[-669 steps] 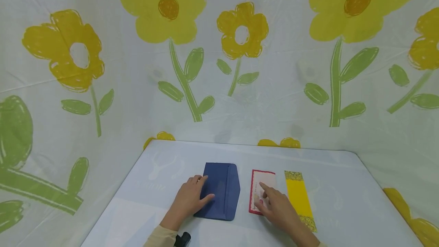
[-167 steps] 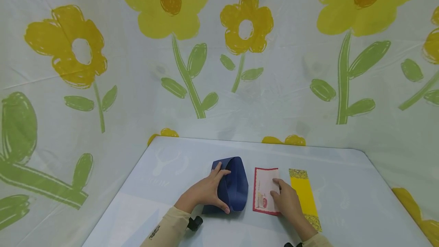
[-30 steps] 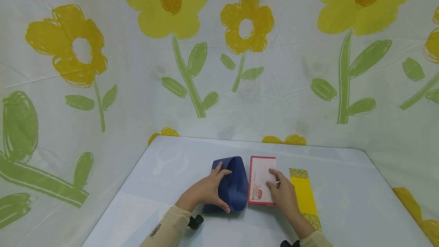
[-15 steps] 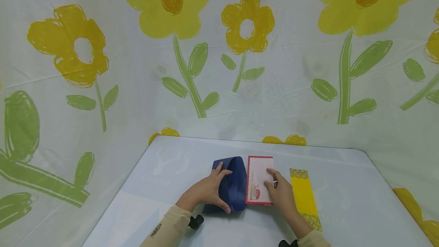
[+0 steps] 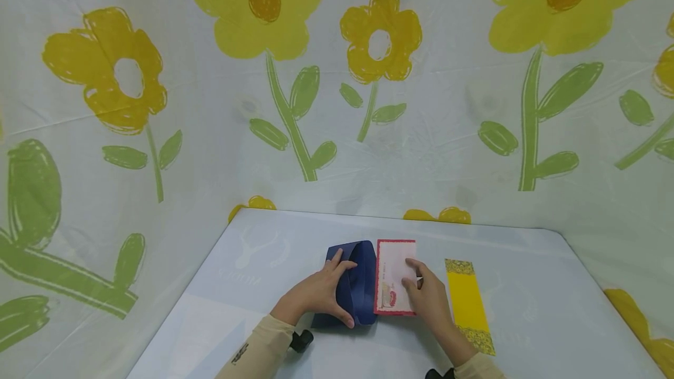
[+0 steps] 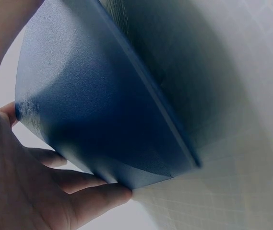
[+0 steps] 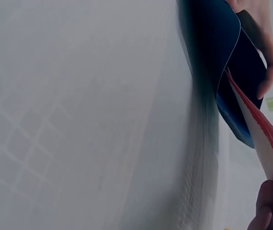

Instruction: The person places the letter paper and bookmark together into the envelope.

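Observation:
In the head view my left hand [image 5: 313, 294] spans a dark blue envelope [image 5: 364, 294], thumb at the near edge and fingers at the far edge. The envelope bows, and its mouth gapes to the right with the flap spread out. A white card with a red scalloped border [image 5: 394, 271] is pinched along its right edge by my right hand [image 5: 432, 300]. The card's left edge overlaps the flap. From the right wrist, the card's red edge [image 7: 266, 127] points into the envelope's mouth [image 7: 244, 72]. The left wrist view shows fingertips against the envelope's edge [image 6: 93, 105].
To the right of my right hand lies a yellow strip with patterned ends [image 5: 463, 294]. Both rest on a pale table [image 5: 532, 285]. A white curtain printed with yellow flowers [image 5: 447, 133] closes off the back and sides.
Since the oldest frame, the flat envelope has been squeezed so its mouth gapes. My right hand has taken hold of the card, lifted it and brought it left onto the flap. The yellow strip has stayed.

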{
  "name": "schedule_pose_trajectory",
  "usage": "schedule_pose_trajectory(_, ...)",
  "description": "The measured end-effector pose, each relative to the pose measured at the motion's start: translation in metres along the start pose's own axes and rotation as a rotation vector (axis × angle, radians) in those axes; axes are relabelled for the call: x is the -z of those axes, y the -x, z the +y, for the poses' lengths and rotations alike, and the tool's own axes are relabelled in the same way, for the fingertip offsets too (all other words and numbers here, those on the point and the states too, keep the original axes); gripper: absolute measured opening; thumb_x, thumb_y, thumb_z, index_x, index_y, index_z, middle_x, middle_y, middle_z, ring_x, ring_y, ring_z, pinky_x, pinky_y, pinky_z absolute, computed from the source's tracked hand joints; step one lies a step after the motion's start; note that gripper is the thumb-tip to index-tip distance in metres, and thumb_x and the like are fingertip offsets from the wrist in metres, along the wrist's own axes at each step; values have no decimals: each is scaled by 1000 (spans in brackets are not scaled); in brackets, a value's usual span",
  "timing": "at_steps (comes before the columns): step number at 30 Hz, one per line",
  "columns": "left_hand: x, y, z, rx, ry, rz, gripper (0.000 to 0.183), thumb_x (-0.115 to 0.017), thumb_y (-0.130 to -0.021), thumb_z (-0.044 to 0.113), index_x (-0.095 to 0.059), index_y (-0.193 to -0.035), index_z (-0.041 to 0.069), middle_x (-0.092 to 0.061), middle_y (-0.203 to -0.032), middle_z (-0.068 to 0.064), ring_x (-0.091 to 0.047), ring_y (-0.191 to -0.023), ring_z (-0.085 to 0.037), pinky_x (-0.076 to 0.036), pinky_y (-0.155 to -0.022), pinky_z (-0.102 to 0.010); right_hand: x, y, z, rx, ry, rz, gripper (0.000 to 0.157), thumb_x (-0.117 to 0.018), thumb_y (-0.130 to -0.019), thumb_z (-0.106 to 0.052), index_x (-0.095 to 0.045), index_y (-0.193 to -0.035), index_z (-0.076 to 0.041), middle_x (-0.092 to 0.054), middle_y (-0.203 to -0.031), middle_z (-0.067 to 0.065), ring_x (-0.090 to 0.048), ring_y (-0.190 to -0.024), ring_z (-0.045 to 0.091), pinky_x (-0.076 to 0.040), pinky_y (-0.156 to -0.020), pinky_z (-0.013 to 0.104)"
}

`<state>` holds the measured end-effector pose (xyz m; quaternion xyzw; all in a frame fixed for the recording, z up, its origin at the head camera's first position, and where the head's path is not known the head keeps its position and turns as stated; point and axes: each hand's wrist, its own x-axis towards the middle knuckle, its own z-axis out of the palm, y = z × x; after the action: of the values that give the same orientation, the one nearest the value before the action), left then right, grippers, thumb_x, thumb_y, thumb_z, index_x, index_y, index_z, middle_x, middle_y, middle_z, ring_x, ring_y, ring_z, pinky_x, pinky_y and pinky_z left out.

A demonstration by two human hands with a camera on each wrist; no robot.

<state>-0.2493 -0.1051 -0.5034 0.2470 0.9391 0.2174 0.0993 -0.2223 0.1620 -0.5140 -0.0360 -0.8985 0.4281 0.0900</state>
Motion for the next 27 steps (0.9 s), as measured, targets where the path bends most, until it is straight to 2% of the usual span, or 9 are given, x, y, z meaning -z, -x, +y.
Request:
schedule_pose_trajectory(19, -2, -1, 0, 13, -15, 1, 123, -90, -52, 72, -33, -154, 33, -8, -170, -16, -35, -146, -44, -46, -105, -57, -7, 3, -3, 10, -12, -13, 49, -75, -93, -11, -60, -139, -8, -64, -99, 7, -50, -73, 17, -45, -61, 22)
schedule_pose_trajectory(27, -1, -1, 1, 20, -11, -5, 123, -90, -53, 71, -32, -154, 33, -7, -170, -16, -33, -146, -45, -46, -105, -58, -9, 5, -5, 14, -8, -12, 49, -76, -92, -11, -61, -139, -9, -68, -112, 8, -52, -76, 17, -46, -63, 22)
